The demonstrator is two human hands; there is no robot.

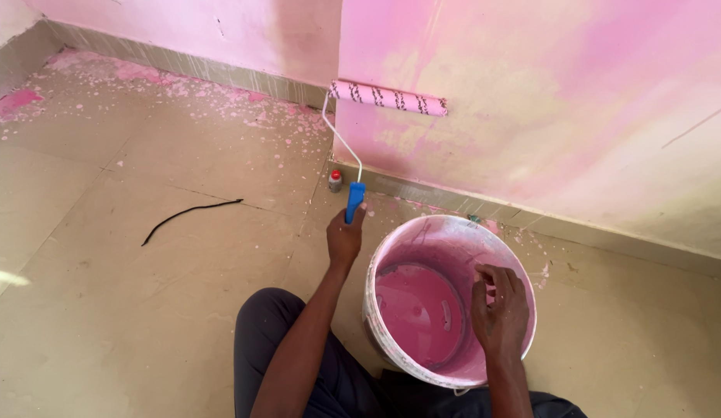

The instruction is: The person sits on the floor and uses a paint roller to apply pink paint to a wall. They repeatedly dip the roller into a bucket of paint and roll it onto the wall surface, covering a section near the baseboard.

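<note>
The person's left hand (344, 238) is clamped around the blue handle (355, 200) of a paint roller (389, 98), low over the tiled floor (105, 310) near the foot of the wall (569, 101). From the handle a thin white wire frame (339, 138) bends up and to the left, then turns in to the roller sleeve, which lies level and pressed against the wall just above the skirting strip (422, 193). The sleeve is pink with dark zigzag stripes. The wall around it is patchy, pink laid over pale yellow.

The right hand (500, 313) rests on the right-hand rim of a white plastic bucket (391, 248), its fingers curled over the edge and into the bucket; whether they pinch the rim cannot be told. The bucket stands on the floor between the person's knees and the wall, tilted slightly toward the camera, its inside coated pink with pink paint (418, 313) pooled at the bottom.

A small bottle with a red cap (335, 180) stands on the floor at the wall's outer corner, just left of the roller handle. A thin black cord (190, 210) lies loose on the tiles well to the left. Pink spatter (144, 73) dots the floor along the far wall. The person wears dark trousers (260, 333).
</note>
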